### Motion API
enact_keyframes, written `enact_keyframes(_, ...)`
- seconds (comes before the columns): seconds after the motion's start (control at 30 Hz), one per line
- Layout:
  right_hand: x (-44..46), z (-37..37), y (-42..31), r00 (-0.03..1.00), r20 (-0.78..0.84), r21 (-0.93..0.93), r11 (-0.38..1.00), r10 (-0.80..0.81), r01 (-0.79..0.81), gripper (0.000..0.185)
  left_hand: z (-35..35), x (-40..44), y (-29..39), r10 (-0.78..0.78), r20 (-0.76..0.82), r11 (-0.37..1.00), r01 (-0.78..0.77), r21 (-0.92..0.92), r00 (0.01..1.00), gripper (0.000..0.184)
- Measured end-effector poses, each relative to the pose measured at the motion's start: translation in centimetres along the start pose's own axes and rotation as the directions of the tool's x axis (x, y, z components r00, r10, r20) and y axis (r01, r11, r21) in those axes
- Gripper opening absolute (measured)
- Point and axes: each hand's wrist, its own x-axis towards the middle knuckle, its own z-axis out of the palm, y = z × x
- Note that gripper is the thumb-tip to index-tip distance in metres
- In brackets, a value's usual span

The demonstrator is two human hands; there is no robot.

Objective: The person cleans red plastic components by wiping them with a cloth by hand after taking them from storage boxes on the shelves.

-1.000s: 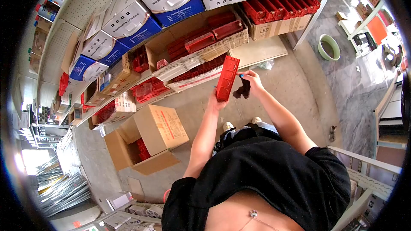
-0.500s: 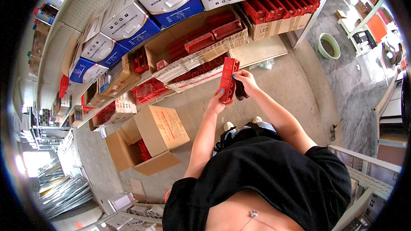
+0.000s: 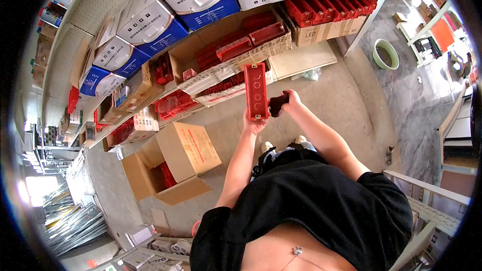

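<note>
My left hand [image 3: 255, 125] is closed around the lower end of a long red plastic electrical back box [image 3: 256, 92], its open side facing me. Round knockout marks run along its inner floor. Beside it, slightly to the right, my right hand [image 3: 292, 103] grips a dark, crumpled cloth [image 3: 277, 104], which hangs close to the box's lower right edge. Whether the cloth touches the box I cannot tell. Beyond the hands, a carton [image 3: 236, 57] on the shelf is filled with similar red boxes.
An open cardboard box [image 3: 193, 150] with red pieces inside stands on the floor at left. Blue-and-white cartons [image 3: 201, 0] line the shelf above. More red boxes [image 3: 329, 7] sit on an LED carton [image 3: 326, 31]. A green basin [image 3: 385, 54] is at right.
The red box has turned from its side so its open face now shows, and it has shifted left. My right hand has come off it and holds the cloth apart to the right.
</note>
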Motion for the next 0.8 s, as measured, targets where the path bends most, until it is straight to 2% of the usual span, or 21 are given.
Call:
enact_keyframes(0.03,-1.0,0.5,0.2,0.999,0.047,-0.022,1.000,-0.007,0.008,0.014,-0.4,0.2,0.0,-0.021,0.032,1.000,0.021,0.013,0.999,0.060)
enact_keyframes(0.13,-2.7,1.2,0.2,0.981,0.192,-0.079,0.996,-0.032,0.048,0.013,-1.0,0.4,0.0,0.039,-0.088,0.998,-0.034,0.055,0.995,0.055)
enact_keyframes(0.23,-3.0,1.6,0.0,0.935,0.351,-0.160,0.981,-0.045,0.108,0.016,-1.6,1.0,0.2,-0.049,-0.166,0.997,0.057,0.043,0.985,0.053)
enact_keyframes(0.3,-3.2,1.7,-0.1,0.885,0.465,-0.245,0.957,-0.025,0.155,0.022,-1.9,1.1,0.3,-0.068,-0.120,0.995,0.076,0.067,0.990,0.052)
enact_keyframes(0.4,-6.8,2.3,-0.4,0.806,0.592,-0.540,0.744,0.002,0.395,0.034,-1.3,1.1,0.4,-0.136,0.031,0.986,0.133,0.097,0.990,0.052)
enact_keyframes(0.43,-6.0,2.0,-0.6,0.805,0.583,-0.589,0.741,0.113,0.323,0.042,-0.8,1.0,0.4,-0.164,0.094,0.982,0.154,0.107,0.982,0.052)
enact_keyframes(0.53,-7.5,1.6,-1.5,0.746,0.633,-0.628,0.702,0.208,0.337,0.044,0.5,0.8,0.1,-0.135,-0.095,0.978,0.148,0.147,0.986,0.056)
enact_keyframes(0.63,-5.2,1.3,-1.8,0.708,0.706,-0.557,0.636,0.023,0.534,0.047,1.0,1.1,-0.4,-0.045,-0.214,0.961,0.100,0.256,0.976,0.057)
enact_keyframes(0.7,-4.8,1.5,-2.2,0.658,0.743,-0.488,0.575,-0.120,0.656,0.051,1.1,1.1,-0.3,0.001,-0.330,0.887,0.152,0.436,0.944,0.060)
enact_keyframes(0.73,-5.0,1.3,-2.4,0.690,0.706,-0.494,0.588,-0.159,0.640,0.052,1.1,1.0,-0.2,0.033,-0.382,0.836,0.184,0.517,0.923,0.061)
enact_keyframes(0.77,-5.2,1.2,-2.7,0.719,0.666,-0.497,0.602,-0.197,0.625,0.053,1.0,0.6,0.4,-0.006,-0.459,0.825,0.264,0.500,0.889,0.044)
enact_keyframes(0.8,-5.7,1.3,-2.9,0.746,0.624,-0.499,0.615,-0.232,0.610,0.054,-0.8,0.8,1.0,-0.003,-0.438,0.766,0.284,0.576,0.899,0.038)
